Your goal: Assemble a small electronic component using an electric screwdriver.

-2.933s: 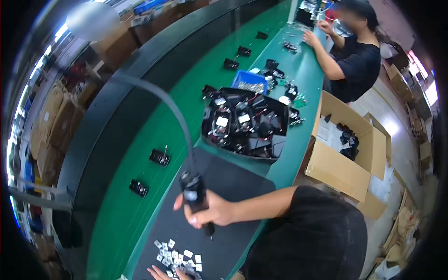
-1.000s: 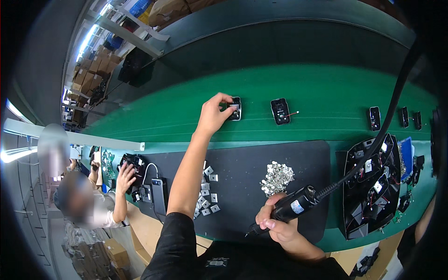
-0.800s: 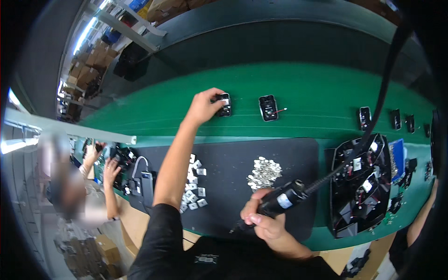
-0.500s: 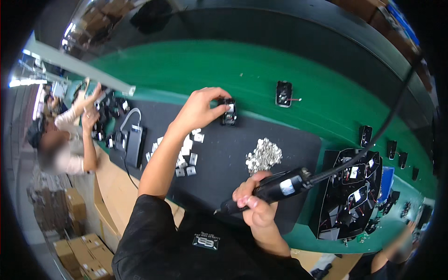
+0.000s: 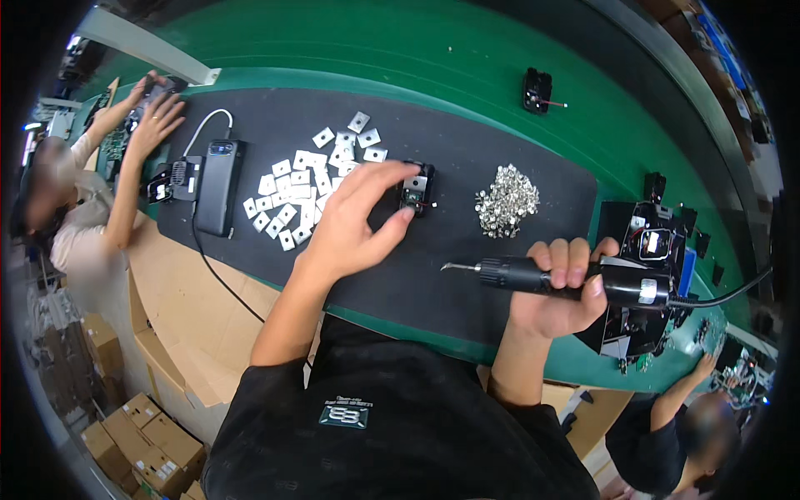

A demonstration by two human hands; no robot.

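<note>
The left hand (image 5: 354,221) pinches a small black module (image 5: 417,187) flat on the black mat (image 5: 467,267). The right hand (image 5: 558,287) grips an electric screwdriver (image 5: 567,279), lying level with its tip pointing left, below and right of the module.

The person wears a black short-sleeved shirt with a small pale chest emblem; forearms bare.
</note>
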